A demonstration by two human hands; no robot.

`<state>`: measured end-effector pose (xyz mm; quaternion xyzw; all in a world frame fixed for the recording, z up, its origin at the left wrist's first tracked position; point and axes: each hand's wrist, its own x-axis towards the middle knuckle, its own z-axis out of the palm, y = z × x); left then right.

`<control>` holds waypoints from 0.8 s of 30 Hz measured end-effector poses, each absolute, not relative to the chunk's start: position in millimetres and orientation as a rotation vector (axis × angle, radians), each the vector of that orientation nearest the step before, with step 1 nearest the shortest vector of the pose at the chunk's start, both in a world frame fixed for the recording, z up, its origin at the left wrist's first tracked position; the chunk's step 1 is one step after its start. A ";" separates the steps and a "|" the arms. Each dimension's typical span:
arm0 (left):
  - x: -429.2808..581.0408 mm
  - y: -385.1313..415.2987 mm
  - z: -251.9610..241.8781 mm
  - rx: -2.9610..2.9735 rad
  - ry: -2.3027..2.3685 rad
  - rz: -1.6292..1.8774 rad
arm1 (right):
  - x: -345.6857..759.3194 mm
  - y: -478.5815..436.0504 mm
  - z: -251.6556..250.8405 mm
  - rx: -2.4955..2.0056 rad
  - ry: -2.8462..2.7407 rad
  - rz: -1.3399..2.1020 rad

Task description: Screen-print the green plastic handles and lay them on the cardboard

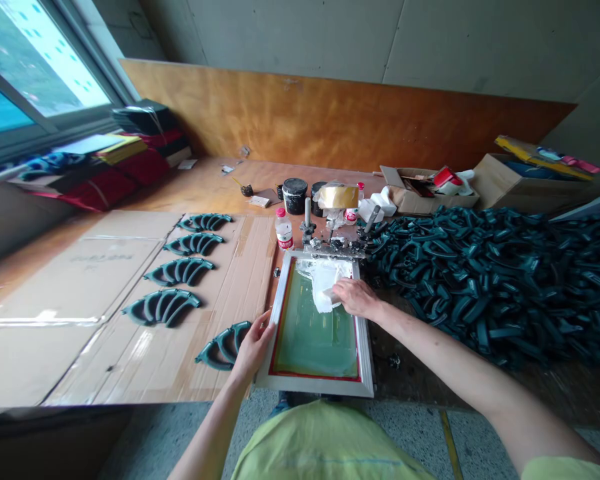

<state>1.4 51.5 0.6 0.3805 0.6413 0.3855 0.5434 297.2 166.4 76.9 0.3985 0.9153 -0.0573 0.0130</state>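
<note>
A silver-edged screen printing frame (280, 300) with green mesh lies in front of me on the bench. My left hand (255, 343) is at its left rail, fingers and thumb against the edge; their undersides are hidden. Over the upper right of the mesh, my right hand (356, 297) is closed on a squeegee (334, 295), only partly visible under the fingers. White ink (323, 275) is spread around the blade, near the hinge clamp (336, 247). Just left of my left hand, a group of curved dark green handles (223, 345) lies on cardboard.
Rows of green handles (173, 307) rest on the cardboard sheet (95, 287) at left. A large heap of them (460, 280) fills the right. Behind the frame stand a red-capped bottle (283, 230), a black tub (295, 195) and an open carton (425, 200).
</note>
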 end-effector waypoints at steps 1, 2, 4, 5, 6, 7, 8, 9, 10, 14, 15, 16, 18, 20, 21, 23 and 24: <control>1.4 51.6 0.1 0.900 1.530 0.917 | 302.5 163.3 80.2 1.162 2.873 -0.208; 1.6 51.6 -0.1 0.899 1.537 0.918 | 306.6 162.7 83.6 1.105 2.889 -0.242; 2.0 51.4 0.5 0.900 1.549 0.920 | 309.1 166.7 87.7 1.084 2.914 -0.312; 2.4 51.1 1.5 0.902 1.548 0.923 | 307.6 169.5 87.4 1.140 2.928 -0.323; 2.7 50.6 3.1 0.904 1.542 0.926 | 304.9 171.2 85.2 1.226 2.942 -0.307; 3.2 50.1 5.2 0.904 1.533 0.928 | 301.6 171.3 81.1 1.316 2.957 -0.266; 3.7 49.7 7.6 0.902 1.525 0.930 | 298.6 169.1 75.5 1.380 2.978 -0.214; 4.2 49.3 10.1 0.900 1.520 0.930 | 296.6 165.0 69.4 1.402 3.006 -0.168; 4.8 49.0 12.5 0.898 1.519 0.930 | 296.1 159.5 63.5 1.380 3.042 -0.140; 7.4 48.8 20.6 0.876 1.544 0.945 | 304.7 147.1 57.8 1.170 3.139 -0.207; 7.9 48.8 22.9 0.868 1.541 0.948 | 306.0 151.2 61.8 1.183 3.136 -0.232; 8.1 48.9 26.0 0.857 1.533 0.948 | 305.7 158.6 67.4 1.241 3.123 -0.253; 7.8 49.2 35.6 0.831 1.515 0.942 | 300.0 181.0 80.7 1.462 3.067 -0.281; 6.2 50.3 51.1 0.807 1.493 0.932 | 291.5 206.8 94.4 1.697 2.955 -0.277; 5.0 51.4 61.0 0.803 1.474 0.937 | 288.5 218.6 100.7 1.779 2.893 -0.255; 2.2 55.7 83.0 0.824 1.433 0.954 | 289.9 237.6 111.7 1.895 2.817 -0.177; 0.9 59.4 94.3 0.846 1.426 0.963 | 295.1 244.3 115.9 1.963 2.811 -0.128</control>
